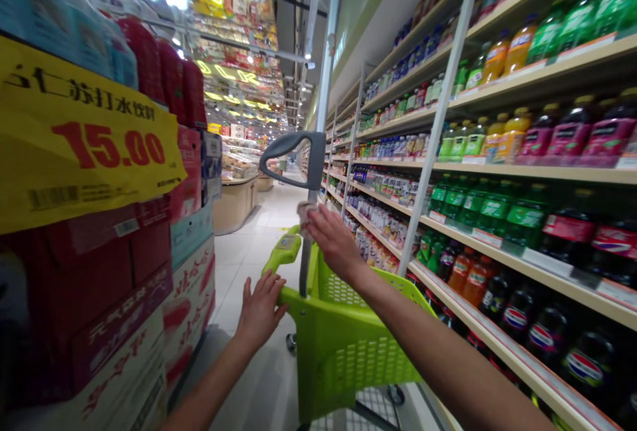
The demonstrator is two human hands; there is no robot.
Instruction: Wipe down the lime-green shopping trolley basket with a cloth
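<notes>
A bright green plastic shopping cart (348, 345) stands in front of me, with a grey upright pole (305, 265) and a grey loop handle (291, 159). My left hand (259, 305) rests on the cart's near left rim, its fingers bent over the green edge below the green grip piece (284, 250). Close to the pole, below the loop handle, my right hand (331, 239) pinches a crumpled pale cloth or tissue (305, 219). The cloth appears to touch the pole. My right forearm crosses over the basket and hides part of its inside.
Shelves of bottled drinks (502, 209) line the right side, close to the cart. Stacked drink cartons (192, 278) with a yellow price sign (89, 139) rise on the left. A tiled aisle (243, 252) runs ahead past a wooden display counter (233, 205).
</notes>
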